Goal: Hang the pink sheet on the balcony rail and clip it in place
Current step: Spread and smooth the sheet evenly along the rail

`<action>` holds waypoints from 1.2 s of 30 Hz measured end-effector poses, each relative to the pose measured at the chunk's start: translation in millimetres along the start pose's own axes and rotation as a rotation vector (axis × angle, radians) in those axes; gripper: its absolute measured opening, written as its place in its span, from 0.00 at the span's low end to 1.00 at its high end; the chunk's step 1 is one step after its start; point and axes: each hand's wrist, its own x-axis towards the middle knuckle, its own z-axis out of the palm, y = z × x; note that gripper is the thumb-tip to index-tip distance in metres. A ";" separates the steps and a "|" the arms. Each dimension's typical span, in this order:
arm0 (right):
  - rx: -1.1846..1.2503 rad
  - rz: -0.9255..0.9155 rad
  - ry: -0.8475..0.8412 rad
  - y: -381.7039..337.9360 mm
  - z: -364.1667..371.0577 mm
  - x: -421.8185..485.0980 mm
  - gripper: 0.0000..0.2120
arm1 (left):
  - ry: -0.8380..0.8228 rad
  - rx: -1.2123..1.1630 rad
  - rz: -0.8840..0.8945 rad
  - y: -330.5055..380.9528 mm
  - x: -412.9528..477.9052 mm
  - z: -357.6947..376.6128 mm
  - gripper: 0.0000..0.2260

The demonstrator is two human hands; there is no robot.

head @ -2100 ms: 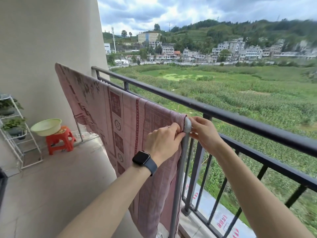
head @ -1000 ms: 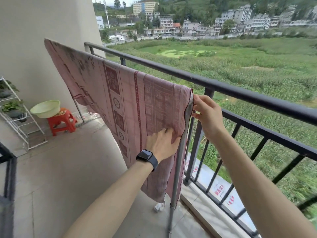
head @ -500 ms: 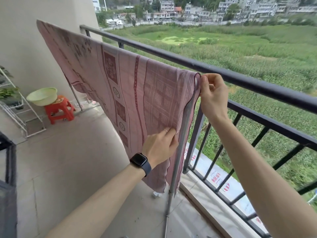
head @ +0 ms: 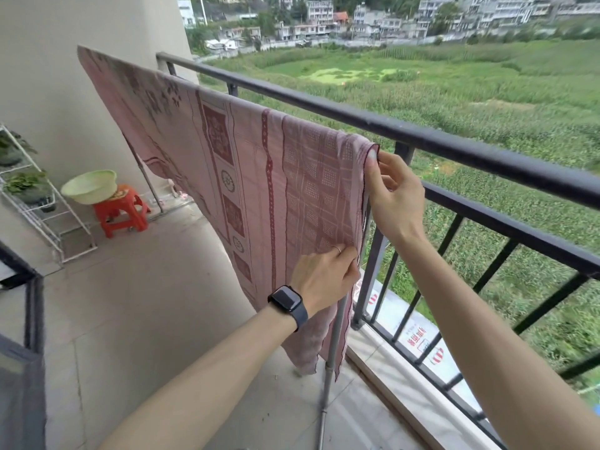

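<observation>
Far left: basin [head: 89, 186] on red stool [head: 121, 212]. Sheet [head: 259, 190] is draped over a bar just inside the balcony rail [head: 454, 141]; the bar itself is hidden under the cloth, only a grey pole [head: 332, 345] shows below. Left hand [head: 324, 277], grip closed: fingers curled onto the sheet's right edge, low down by the pole; fingertips hard to make out against the fabric. Right hand [head: 397, 199]: thumb and forefinger pinch the sheet's top right corner, other fingers loose. Both arms cut off at frame bottom.
</observation>
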 end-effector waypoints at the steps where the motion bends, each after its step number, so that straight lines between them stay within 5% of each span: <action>1: 0.008 0.001 -0.005 1.3 1.2 0.3 0.16 | -0.001 -0.030 -0.005 4.0 -2.7 3.0 0.05; 8: 0.018 0.056 -0.102 6.5 0.2 -2.1 0.20 | -0.155 -0.108 -0.181 6.3 14.7 17.9 0.09; 14: -0.018 0.142 -0.145 39.1 -21.2 -24.6 0.12 | -0.159 -0.187 -0.244 -17.7 -12.7 22.8 0.14; 23: -0.267 0.546 -0.446 154.2 -31.2 -78.9 0.20 | -0.577 0.112 -0.499 -23.4 -54.7 99.5 0.29; 28: -0.384 0.592 -0.584 197.9 -13.9 -101.0 0.23 | -0.679 0.069 -0.516 -24.0 -63.0 129.9 0.22; 33: -0.369 0.551 -0.654 209.2 3.8 -98.3 0.07 | -0.572 -0.036 -0.514 -32.3 -73.8 136.4 0.13; 36: -0.405 0.512 -0.588 210.7 13.1 -104.4 0.07 | -0.520 -0.119 -0.495 -24.3 -85.9 137.0 0.12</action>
